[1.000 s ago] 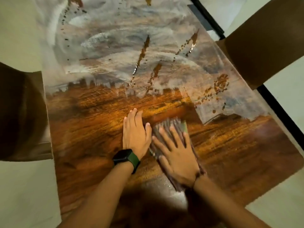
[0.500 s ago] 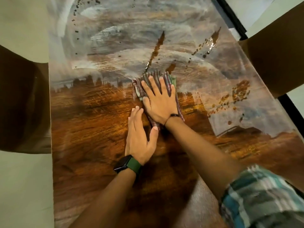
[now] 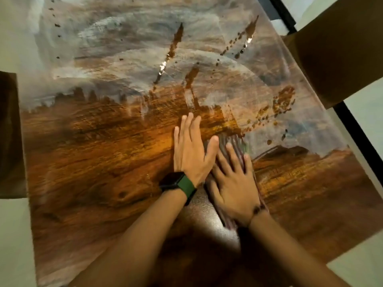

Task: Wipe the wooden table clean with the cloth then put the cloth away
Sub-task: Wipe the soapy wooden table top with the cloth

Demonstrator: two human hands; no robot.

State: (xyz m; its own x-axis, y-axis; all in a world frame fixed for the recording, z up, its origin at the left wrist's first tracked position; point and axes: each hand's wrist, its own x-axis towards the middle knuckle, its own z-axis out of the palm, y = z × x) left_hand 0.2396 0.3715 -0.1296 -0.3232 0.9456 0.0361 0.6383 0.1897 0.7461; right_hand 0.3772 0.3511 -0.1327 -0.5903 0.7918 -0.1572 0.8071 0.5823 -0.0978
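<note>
Right hand (image 3: pixel 234 187) lay flat, fingers straight, pressing the cloth (image 3: pixel 236 145) onto the wooden table (image 3: pixel 93 162). Cloth blurred, seemingly dark-striped, poking beyond the fingertips and under the wrist. Left hand (image 3: pixel 189 154), flat and empty, touched the right's thumb side.

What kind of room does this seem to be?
Probably a home dining area: a long wooden table with brown chairs drawn up at both sides, standing on a pale floor.

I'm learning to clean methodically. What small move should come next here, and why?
Probably push the striped cloth under the flat right hand forward again: the wooden table looks clean near the person, but whitish film and brown spill streaks remain beyond.
</note>
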